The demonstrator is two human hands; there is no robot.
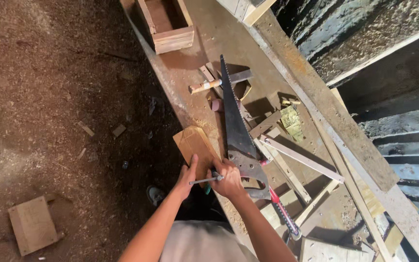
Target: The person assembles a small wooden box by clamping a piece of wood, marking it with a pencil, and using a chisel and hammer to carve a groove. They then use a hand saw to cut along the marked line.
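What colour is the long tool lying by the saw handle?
Red, with a pale scale; the long tool shows best in the head view.

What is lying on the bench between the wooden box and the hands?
In the head view, between the wooden box and the two hands lie a hammer, a long handsaw and a flat wood piece beside sawdust.
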